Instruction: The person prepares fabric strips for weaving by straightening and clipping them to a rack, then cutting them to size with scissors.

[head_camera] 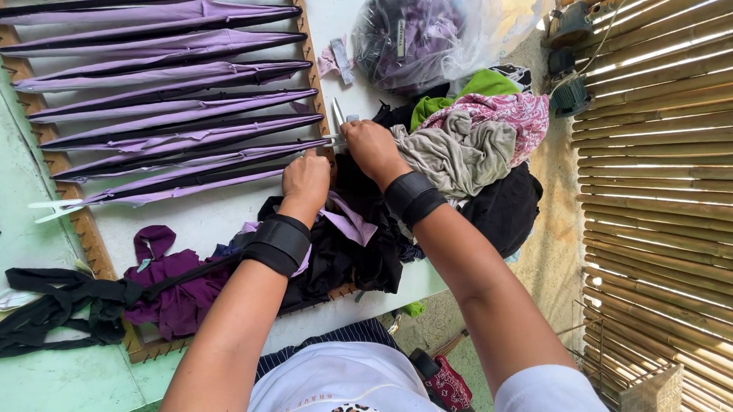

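Clenched on scissors (337, 117), right hand (371, 147) meets left hand (306, 181) pinching a purple strip (200, 160) on the frame (83, 227); clear bag (449, 25) of purple cloth beyond.

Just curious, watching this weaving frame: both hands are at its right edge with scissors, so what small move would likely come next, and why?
Probably close the scissors held in the right hand: the left hand pinches the end of a purple strip at the frame edge, beside the blades.
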